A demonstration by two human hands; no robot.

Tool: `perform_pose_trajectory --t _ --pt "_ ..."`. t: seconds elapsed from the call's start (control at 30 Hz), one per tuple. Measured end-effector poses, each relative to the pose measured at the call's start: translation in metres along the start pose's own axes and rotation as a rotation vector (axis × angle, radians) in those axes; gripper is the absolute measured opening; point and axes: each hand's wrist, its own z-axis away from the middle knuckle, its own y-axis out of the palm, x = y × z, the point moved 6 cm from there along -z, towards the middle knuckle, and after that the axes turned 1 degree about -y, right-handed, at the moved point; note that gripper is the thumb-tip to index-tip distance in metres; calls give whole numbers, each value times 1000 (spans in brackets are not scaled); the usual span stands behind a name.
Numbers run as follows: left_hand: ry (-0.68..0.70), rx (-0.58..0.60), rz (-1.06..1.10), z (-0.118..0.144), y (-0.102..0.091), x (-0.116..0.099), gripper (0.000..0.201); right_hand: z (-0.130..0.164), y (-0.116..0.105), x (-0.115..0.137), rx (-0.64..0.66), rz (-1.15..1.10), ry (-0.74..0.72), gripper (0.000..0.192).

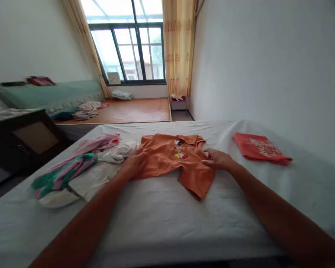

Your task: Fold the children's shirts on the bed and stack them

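Note:
An orange short-sleeved shirt (167, 158) with a collar and small cartoon figures on its front lies sideways on the white bed sheet, its collar to the right and one sleeve towards me. My left hand (135, 163) is closed on the hem at the shirt's left end, though its fingers are slightly blurred. At the right end, beside the collar, my right hand (219, 159) has its thumb and fingers closed on the shoulder edge.
Left of the shirt lies a loose pile of pink, green and white clothes (83, 167). A folded red garment (261, 149) with pale print rests on the right. A dark cabinet (25, 141) stands at left; beyond are a second bed (139, 109), a stool (178, 99) and a window.

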Motion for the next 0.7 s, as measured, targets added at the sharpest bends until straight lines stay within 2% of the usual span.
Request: perform_pose_trajectory --t 0.13,0.23,0.37,0.43,0.57,0.63,0.7 --pt "1 3 66 0 4 3 43 -2 4 -8 13 -117 -37 61" --pt "-1 11 150 -3 3 3 44 -1 3 -4 47 -303 -111 51" --pt "-25 19 255 -5 -6 8 48 11 -13 1 209 -595 -189 44" --pt "-9 86 325 -4 -11 10 50 22 -21 2 351 -666 -223 41" --pt "81 348 435 4 -9 5 49 39 -18 -5 605 -625 -213 40" --pt "76 378 421 6 -10 5 44 35 -13 -12 575 -573 -176 42" --pt "16 295 378 4 -13 10 39 23 -14 -18 378 -532 -151 46"
